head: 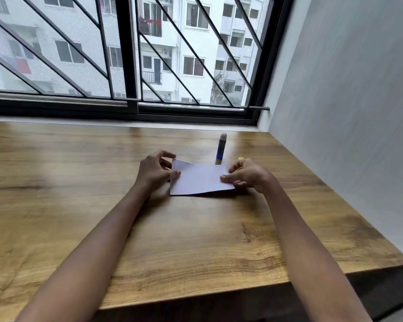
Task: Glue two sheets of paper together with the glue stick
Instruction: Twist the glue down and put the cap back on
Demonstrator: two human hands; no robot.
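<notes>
The paper [199,180] sits between the hands, the left hand [157,169] pinching one side edge and the right hand [247,176] the other. Light and floppy, it is likely best held by both edges. The glue stick [221,147] stands just beyond them.

One head-worn wide-angle view looks forward and down across the desk [196,240] from its near edge toward the window [130,54] along the far edge, close above both forearms.
</notes>
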